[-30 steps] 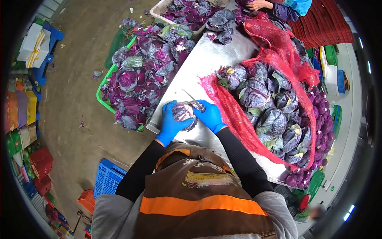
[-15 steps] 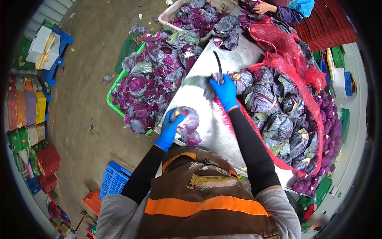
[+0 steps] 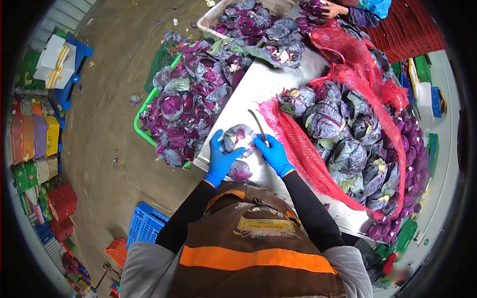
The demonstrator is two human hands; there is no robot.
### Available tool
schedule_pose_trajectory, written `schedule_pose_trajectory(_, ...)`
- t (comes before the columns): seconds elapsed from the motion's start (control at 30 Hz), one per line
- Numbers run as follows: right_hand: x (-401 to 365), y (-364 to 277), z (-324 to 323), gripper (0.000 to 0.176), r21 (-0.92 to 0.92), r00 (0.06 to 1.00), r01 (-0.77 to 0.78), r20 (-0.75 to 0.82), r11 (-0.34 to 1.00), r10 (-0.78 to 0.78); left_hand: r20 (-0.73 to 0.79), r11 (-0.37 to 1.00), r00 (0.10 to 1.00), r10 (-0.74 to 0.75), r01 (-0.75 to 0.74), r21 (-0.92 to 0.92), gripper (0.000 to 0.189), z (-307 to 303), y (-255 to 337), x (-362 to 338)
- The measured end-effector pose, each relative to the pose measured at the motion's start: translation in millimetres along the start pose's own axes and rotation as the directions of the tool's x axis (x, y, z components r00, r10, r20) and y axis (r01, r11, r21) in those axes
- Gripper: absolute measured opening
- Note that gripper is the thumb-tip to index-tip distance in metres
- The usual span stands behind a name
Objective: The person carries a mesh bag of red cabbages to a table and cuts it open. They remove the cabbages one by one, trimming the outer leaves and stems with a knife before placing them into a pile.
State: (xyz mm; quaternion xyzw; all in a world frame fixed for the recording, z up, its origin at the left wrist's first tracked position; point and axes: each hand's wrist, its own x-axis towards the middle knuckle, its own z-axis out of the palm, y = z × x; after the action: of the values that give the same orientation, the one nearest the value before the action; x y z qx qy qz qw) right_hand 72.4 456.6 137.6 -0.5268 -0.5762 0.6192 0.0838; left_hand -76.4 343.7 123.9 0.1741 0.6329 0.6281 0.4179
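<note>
My left hand (image 3: 221,158), in a blue glove, is closed around the left side of a red cabbage (image 3: 239,136) close over the metal table. A pale cut patch shows on the cabbage near my fingers. In my right hand (image 3: 276,156), also blue-gloved, is a knife with a dark curved blade (image 3: 257,122) pointing up and away from me. The knife hand is right at the cabbage's right side. Just below the held cabbage, near the table's front edge, lies a smaller purple cabbage (image 3: 240,170).
A red mesh sack (image 3: 293,139) full of cabbages (image 3: 328,120) lies to the right. Trimmed leaves overflow a green crate (image 3: 140,116) on the left; a white crate (image 3: 209,25) stands behind it. Loose leaves (image 3: 284,52) lie at the table's far side, near another person's hand (image 3: 334,9).
My right hand has come back toward me with the knife, beside the cabbage. My left hand has shifted slightly right. The red mesh edge has spread over the table, and a leaf now lies farther back.
</note>
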Motion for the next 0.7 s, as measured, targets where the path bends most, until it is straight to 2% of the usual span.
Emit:
schedule_pose_trajectory(0.03, 1.5, 9.8, -0.8, 0.048, -0.146, 0.991, 0.101, -0.071, 0.984, -0.112, 0.166, 0.986, 0.983, -0.082, 0.105, -0.133, 0.090, -4.1, -7.2, 7.9)
schedule_pose_trajectory(0.07, -0.3, 16.3, -2.4, 0.048, -0.299, 0.966, 0.184, -0.121, 0.936, -0.229, 0.173, 0.984, 0.982, -0.080, 0.105, -0.141, 0.090, -4.7, -13.7, 12.8)
schedule_pose_trajectory(0.1, -11.7, 0.6, -3.3, 0.043, -0.406, 0.928, 0.242, -0.169, 0.881, -0.332, 0.177, 0.999, 0.984, -0.039, 0.043, -0.023, 0.091, -3.5, -17.1, 18.4)
schedule_pose_trajectory(0.13, -15.7, -8.7, -5.8, 0.043, -0.413, 0.927, 0.241, -0.172, 0.878, -0.335, 0.183, 0.995, 0.983, 0.002, -0.019, 0.095, 0.092, -0.9, -21.4, 23.1)
schedule_pose_trajectory(0.17, -20.3, -14.1, -7.3, 0.041, -0.454, 0.931, 0.238, -0.145, 0.859, -0.334, 0.178, 0.997, 0.982, -0.067, 0.073, -0.026, 0.090, 4.8, -12.6, 21.5)
schedule_pose_trajectory(0.2, -24.2, -14.6, -7.3, 0.038, -0.492, 0.937, 0.233, -0.116, 0.839, -0.329, 0.176, 0.996, 0.982, -0.075, 0.081, -0.028, 0.090, 7.5, -11.0, 20.7)
schedule_pose_trajectory(0.23, -25.0, -13.9, -6.1, 0.037, -0.593, 0.882, 0.314, -0.106, 0.741, -0.459, 0.161, 0.996, 0.983, -0.086, 0.089, -0.010, 0.090, 8.7, -8.2, 22.7)
schedule_pose_trajectory(0.33, -27.4, -19.1, -2.0, 0.039, -0.652, 0.882, 0.308, -0.077, 0.693, -0.465, 0.144, 0.994, 0.984, -0.108, 0.110, 0.000, 0.088, 10.6, -5.7, 26.5)
schedule_pose_trajectory(0.47, -22.7, -14.8, 2.6, 0.039, -0.672, 0.898, 0.263, -0.093, 0.693, -0.431, 0.127, 0.994, 0.986, -0.105, 0.099, 0.056, 0.088, 11.5, -7.1, 30.1)
schedule_pose_trajectory(0.63, -15.0, -8.6, 9.1, 0.041, -0.734, 0.857, 0.268, -0.114, 0.624, -0.502, 0.124, 0.990, 0.985, -0.121, 0.112, 0.081, 0.087, 13.2, -1.2, 31.2)
schedule_pose_trajectory(0.7, -8.3, -8.3, 10.7, 0.041, -0.750, 0.880, 0.222, -0.121, 0.623, -0.459, 0.140, 0.986, 0.981, -0.135, 0.120, 0.112, 0.088, 13.0, 1.6, 31.2)
